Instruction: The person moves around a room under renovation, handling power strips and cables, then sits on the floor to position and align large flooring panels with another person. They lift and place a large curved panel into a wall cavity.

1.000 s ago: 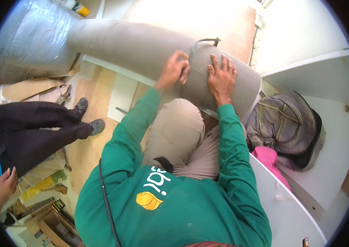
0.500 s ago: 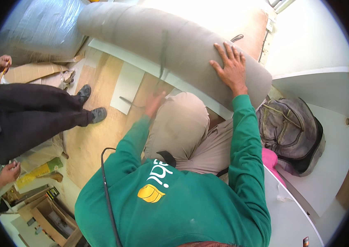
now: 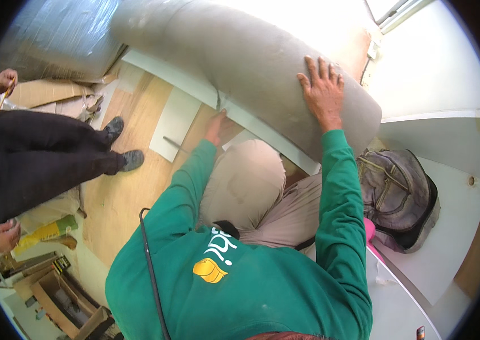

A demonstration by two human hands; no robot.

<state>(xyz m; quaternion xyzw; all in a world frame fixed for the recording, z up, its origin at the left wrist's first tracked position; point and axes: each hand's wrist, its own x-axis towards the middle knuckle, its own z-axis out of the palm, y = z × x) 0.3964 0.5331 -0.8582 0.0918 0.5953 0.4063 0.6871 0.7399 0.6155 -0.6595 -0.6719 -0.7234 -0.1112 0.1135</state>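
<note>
Both your hands are working at the long grey-brown padded roll (image 3: 240, 54), which is lying slantwise in front of you with a white board (image 3: 258, 124) showing along its near side. Your right hand (image 3: 324, 96) is resting on the roll toward its right end, palm down, fingers spread. Your left hand (image 3: 214, 127) is sitting low by the board's edge, its fingertips close to the lower end of a thin dark strip (image 3: 218, 96) that is hanging against the roll's side; whether you are pinching that strip, the view is not letting me tell.

You seem to be steadying the roll with your right palm while dealing with the strip with your left. The next move is probably calling for a sure hold on the strip's end, with the palm bearing down enough to stop the roll turning.

As for containers, a cardboard box (image 3: 44, 297) is standing at the lower left with its top uncovered; something greyish is showing inside, too dim to name. To your right a worn grey-brown backpack (image 3: 396, 195) is lying on its side, and its fabric is hiding whatever it may be holding
</note>
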